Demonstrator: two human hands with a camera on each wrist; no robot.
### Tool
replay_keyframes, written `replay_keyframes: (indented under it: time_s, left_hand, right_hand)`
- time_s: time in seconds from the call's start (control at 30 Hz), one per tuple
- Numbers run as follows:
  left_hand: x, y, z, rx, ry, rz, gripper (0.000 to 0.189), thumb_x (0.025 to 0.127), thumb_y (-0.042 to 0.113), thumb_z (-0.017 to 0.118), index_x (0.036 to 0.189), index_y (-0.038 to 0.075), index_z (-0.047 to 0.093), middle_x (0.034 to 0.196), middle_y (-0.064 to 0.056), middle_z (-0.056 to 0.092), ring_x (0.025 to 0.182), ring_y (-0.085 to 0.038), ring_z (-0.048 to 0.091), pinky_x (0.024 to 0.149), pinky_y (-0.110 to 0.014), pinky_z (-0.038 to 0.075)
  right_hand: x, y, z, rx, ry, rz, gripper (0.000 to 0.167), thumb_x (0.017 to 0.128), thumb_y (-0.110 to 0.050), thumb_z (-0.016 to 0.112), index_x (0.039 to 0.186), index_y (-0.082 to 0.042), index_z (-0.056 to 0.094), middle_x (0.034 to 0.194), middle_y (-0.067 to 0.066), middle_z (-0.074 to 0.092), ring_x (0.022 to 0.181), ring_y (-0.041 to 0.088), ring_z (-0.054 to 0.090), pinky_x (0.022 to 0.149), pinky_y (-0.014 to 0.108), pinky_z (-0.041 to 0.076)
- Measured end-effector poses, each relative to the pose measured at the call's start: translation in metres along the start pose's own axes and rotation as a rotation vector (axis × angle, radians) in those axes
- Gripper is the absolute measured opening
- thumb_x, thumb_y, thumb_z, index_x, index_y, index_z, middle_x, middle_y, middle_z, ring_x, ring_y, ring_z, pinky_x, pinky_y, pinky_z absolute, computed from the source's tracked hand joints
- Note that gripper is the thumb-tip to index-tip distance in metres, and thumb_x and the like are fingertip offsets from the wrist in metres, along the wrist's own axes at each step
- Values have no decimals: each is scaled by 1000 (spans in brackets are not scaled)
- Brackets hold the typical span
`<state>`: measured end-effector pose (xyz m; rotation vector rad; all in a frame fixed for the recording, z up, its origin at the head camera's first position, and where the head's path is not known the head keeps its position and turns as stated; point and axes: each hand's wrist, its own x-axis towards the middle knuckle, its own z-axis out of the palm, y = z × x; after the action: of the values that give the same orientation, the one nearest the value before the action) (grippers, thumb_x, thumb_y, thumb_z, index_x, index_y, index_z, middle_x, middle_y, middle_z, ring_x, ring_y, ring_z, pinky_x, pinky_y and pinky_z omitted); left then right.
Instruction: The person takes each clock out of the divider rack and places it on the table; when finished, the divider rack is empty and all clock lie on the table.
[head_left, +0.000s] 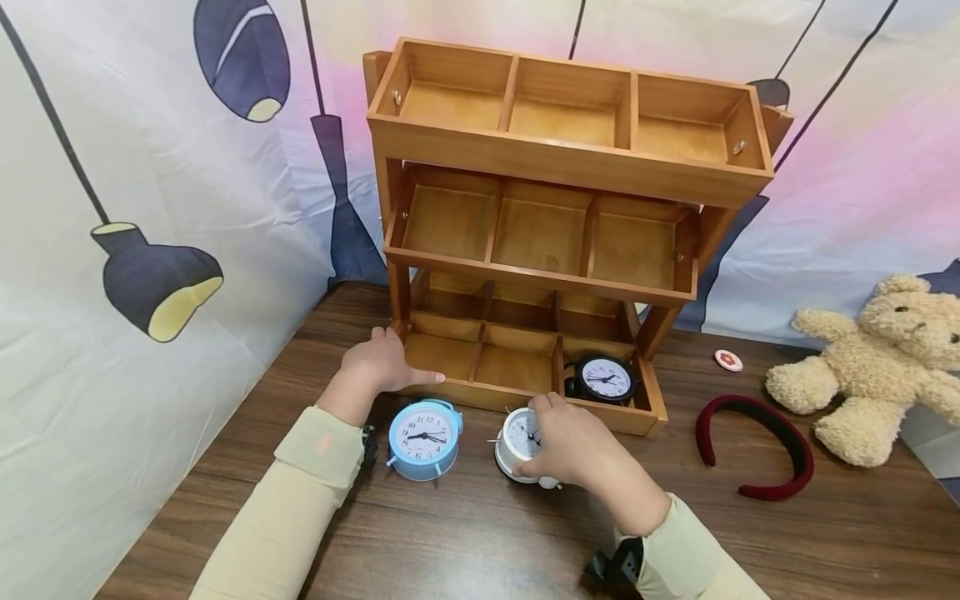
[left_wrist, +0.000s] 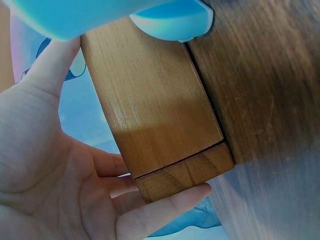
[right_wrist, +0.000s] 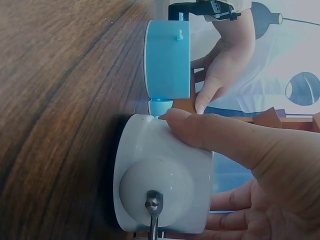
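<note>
A three-tier wooden shelf (head_left: 562, 162) with divided trays stands against the cloth backdrop. My left hand (head_left: 378, 362) grips the left front corner of its bottom tray; the left wrist view shows the thumb along the upper edge and fingers around the end (left_wrist: 175, 170). On the table, my right hand (head_left: 573, 442) holds a white alarm clock (head_left: 517, 437) by its sides, the face turned upward. Between the hands lies a light blue alarm clock (head_left: 423, 442), also face up. A black alarm clock (head_left: 606, 379) sits in the bottom tray's right front compartment.
On the right, a dark red headband (head_left: 795, 450) lies on the wooden table (head_left: 450, 542). Behind it are a small round pink-and-white item (head_left: 728, 360) and a seated beige teddy bear (head_left: 885, 367). A printed cloth (head_left: 255, 192) hangs behind and to the left.
</note>
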<state>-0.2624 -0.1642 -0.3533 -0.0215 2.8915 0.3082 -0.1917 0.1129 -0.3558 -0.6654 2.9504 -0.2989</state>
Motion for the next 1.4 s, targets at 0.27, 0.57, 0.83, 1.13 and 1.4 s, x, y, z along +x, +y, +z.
replay_keyframes:
  time_s: [0.27, 0.57, 0.83, 1.13, 1.4]
  left_hand:
    - [-1, 0, -1, -2, 5, 1, 125, 78, 77, 62, 149, -17, 20, 151, -39, 23, 124, -50, 49, 96, -58, 46]
    - [-2, 0, -1, -2, 10, -4, 125, 78, 78, 61, 149, -17, 21, 151, -39, 25, 123, -50, 50, 96, -59, 45]
    - [-2, -1, 0, 1, 11, -6, 125, 78, 78, 61, 150, -16, 21, 151, -39, 25, 123, -50, 50, 97, -60, 45]
    - [-1, 0, 0, -5, 10, -9, 125, 78, 78, 61, 150, -16, 21, 151, -39, 24, 123, -50, 50, 95, -59, 46]
    - [-2, 1, 0, 3, 10, -5, 124, 78, 77, 62, 149, -16, 23, 150, -39, 25, 121, -50, 51, 95, -59, 47]
  right_hand:
    - [0, -1, 0, 4, -7, 9, 81, 64, -44, 91, 120, 2, 55, 111, 13, 60, 91, 25, 61, 81, 42, 51]
    - [-3, -2, -1, 1, -25, 30, 94, 65, -48, 91, 132, 4, 50, 124, 20, 58, 107, 31, 61, 89, 46, 51]
    - [-4, 4, -12, 21, -12, 82, 84, 84, -62, 70, 139, -1, 50, 137, 20, 54, 115, 36, 59, 91, 51, 50]
    - [8, 37, -27, 96, 135, 160, 58, 96, -53, 58, 136, -11, 53, 126, 21, 54, 100, 36, 62, 79, 54, 51]
    - [25, 73, -23, 58, 224, 239, 76, 95, -52, 60, 150, -4, 41, 143, 31, 41, 128, 48, 44, 98, 63, 41]
